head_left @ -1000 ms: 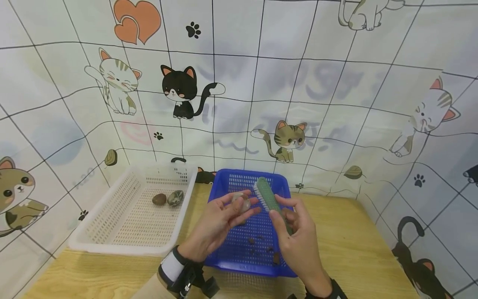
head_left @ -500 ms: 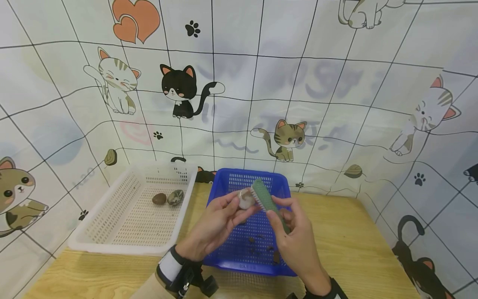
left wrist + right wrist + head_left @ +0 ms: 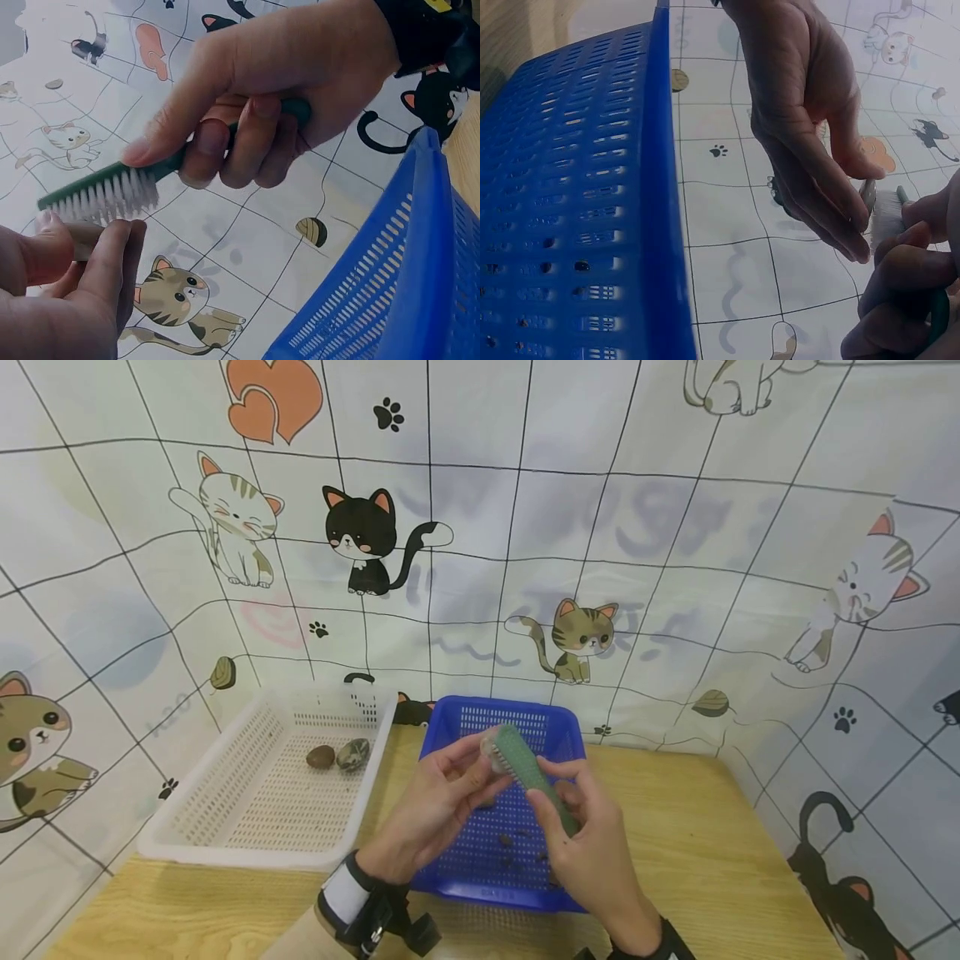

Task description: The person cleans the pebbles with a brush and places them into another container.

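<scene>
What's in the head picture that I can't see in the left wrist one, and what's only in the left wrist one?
Only the head view shows the white basket, with a brown stone and a patterned stone inside.

Only the left wrist view shows the whole row of white bristles; the head view hides most of them.

Both show the left hand holding a pale stone, the right hand gripping the green brush, the blue basket and the cat-patterned backdrop.

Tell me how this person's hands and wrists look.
The left hand and right hand wear no gloves. The left has a black-and-white wristband with a blocky black attachment; the right has a black wristband, partly cut off, with a small yellow mark.
</scene>
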Demonstrator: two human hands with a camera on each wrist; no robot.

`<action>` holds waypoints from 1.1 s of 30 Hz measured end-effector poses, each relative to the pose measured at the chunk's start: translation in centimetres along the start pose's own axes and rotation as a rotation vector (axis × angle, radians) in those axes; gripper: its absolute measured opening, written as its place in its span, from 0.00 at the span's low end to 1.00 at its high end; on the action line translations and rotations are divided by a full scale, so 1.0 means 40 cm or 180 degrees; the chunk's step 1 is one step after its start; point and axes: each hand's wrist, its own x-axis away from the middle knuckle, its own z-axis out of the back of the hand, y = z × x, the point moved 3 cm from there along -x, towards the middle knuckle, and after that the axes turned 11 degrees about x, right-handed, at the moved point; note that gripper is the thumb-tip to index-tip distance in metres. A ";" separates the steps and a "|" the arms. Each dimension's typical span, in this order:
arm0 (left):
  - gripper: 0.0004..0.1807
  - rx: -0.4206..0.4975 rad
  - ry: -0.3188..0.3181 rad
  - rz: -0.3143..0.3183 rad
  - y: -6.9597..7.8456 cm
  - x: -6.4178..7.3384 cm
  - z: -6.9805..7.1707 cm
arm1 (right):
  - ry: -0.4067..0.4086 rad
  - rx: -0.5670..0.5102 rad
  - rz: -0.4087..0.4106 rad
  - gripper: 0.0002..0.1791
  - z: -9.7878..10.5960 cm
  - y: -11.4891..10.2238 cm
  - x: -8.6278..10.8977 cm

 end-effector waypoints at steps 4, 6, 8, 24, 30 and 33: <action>0.29 -0.0145 -0.0050 -0.0116 -0.001 0.002 -0.005 | 0.0084 0.0159 0.0069 0.17 0.001 0.002 -0.001; 0.30 -0.0176 -0.0111 -0.0153 0.000 0.003 -0.007 | 0.0136 0.0252 0.0056 0.16 0.004 0.005 -0.001; 0.30 -0.0169 -0.0131 -0.0184 0.001 0.004 -0.009 | 0.0164 0.0312 0.0052 0.15 0.006 0.006 -0.001; 0.24 -0.0344 -0.0094 -0.0290 0.005 0.005 0.002 | 0.0098 0.0160 0.0108 0.14 0.007 -0.003 -0.004; 0.17 -0.0378 -0.0117 -0.0346 0.007 0.004 0.006 | 0.0149 0.0314 -0.0069 0.13 0.014 0.005 -0.003; 0.16 -0.0366 -0.0024 -0.0369 0.008 0.003 0.012 | 0.0087 0.0274 0.0012 0.12 0.014 0.005 -0.004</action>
